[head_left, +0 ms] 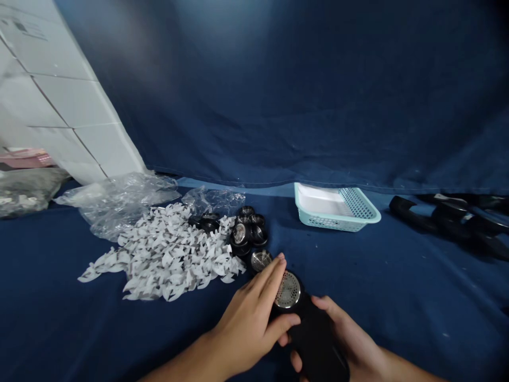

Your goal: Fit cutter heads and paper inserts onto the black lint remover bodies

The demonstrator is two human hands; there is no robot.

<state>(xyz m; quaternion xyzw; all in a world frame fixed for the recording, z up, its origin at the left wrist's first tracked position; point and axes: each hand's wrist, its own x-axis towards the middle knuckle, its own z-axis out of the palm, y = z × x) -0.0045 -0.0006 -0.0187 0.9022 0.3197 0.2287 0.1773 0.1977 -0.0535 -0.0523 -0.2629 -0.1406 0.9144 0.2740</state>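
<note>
A black fabric shaver [318, 339] with a round, perforated metal head [288, 291] lies tilted between my hands in the lower middle. My right hand [353, 339] is wrapped round its body from the right. From the left, my left hand [254, 318] grips the head end, thumb on the near side and fingers stretched along the head's left edge. Just beyond those fingers sits a loose black head cap with a metal mesh [261, 260], partly covered. Several more black caps [240, 234] are clustered behind it. Left of them spreads a heap of small white curved plastic pieces [170, 260].
A light turquoise basket [338, 222] with a white sheet inside stands at the back. Black handheld bodies [449, 217] lie at the far right. Clear plastic bags [123, 199] rest behind the white heap. White boxes [75, 101] and a dark blue cloth [278, 106] rise behind.
</note>
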